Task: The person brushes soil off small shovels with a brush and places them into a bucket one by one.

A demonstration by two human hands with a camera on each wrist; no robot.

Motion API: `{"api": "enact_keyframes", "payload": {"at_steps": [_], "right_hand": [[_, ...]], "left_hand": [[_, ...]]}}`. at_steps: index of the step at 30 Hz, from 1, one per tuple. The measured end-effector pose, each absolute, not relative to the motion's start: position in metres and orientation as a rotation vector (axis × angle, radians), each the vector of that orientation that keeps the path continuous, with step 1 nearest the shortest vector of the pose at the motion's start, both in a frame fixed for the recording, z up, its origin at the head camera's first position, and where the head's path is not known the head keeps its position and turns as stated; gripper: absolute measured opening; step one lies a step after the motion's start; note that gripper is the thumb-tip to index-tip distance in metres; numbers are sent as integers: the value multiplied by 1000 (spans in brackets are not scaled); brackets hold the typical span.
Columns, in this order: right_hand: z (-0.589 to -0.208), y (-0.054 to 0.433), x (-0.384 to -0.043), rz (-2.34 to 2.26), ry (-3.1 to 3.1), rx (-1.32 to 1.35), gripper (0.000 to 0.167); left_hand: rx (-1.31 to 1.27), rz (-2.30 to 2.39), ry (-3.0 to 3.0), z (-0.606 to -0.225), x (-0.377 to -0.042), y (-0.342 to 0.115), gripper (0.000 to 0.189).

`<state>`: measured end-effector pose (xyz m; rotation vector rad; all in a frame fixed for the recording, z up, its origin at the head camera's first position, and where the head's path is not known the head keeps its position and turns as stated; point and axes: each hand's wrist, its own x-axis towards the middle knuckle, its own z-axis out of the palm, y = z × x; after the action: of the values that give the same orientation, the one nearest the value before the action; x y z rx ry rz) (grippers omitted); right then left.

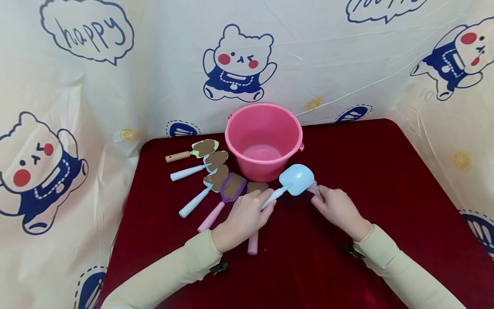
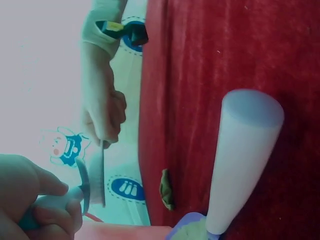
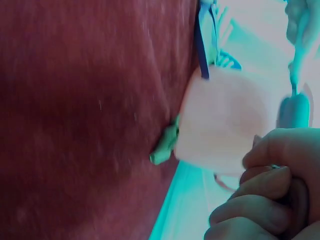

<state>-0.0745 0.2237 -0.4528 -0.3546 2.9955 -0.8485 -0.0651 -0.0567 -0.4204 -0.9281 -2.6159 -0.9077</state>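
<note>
In the head view my left hand (image 1: 247, 214) grips the handle of a light blue toy shovel (image 1: 299, 178), its scoop raised in front of the pink bucket (image 1: 266, 169). The scoop shows a clean, shiny face. My right hand (image 1: 339, 210) pinches a small lavender piece (image 1: 314, 189), fan-like at its end, right at the scoop's edge. The left wrist view shows this piece (image 2: 98, 175) thin and flat, close to the shovel (image 2: 85, 187). Curled fingers hide most of it in the right wrist view. One purple shovel (image 1: 252, 244) with a pink handle lies partly under my left hand.
Left of the bucket lie several trowels with brown stuff in their scoops: one wooden-handled (image 1: 179, 156), two light blue (image 1: 194, 205), one purple with a pink handle (image 1: 211, 218). A crumpled green thing (image 3: 165, 142) lies by the bucket. Printed cloth walls (image 1: 308, 51) surround the red-covered table (image 1: 386, 171).
</note>
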Motion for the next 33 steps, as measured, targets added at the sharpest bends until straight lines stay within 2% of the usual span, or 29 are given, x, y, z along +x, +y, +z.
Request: {"api": "enact_keyframes", "payload": {"at_steps": [6, 13, 21, 27, 33], "right_hand": [[-453, 236, -77, -848, 2929, -323, 19], [-458, 238, -69, -956, 2789, -309, 12], [-462, 242, -72, -819, 2962, -423, 15], [-461, 241, -72, -834, 2936, -371, 25], [-461, 240, -68, -821, 2941, -346, 29]], "left_hand": [[-881, -1010, -2706, -401, -60, -67, 19], [-835, -1098, -2860, -348, -59, -89, 20], [-955, -1120, -2975, -304, -54, -115, 20], [-874, -1106, -2897, -282, -82, -121, 28], [-729, -903, -2943, -278, -134, -112, 28]]}}
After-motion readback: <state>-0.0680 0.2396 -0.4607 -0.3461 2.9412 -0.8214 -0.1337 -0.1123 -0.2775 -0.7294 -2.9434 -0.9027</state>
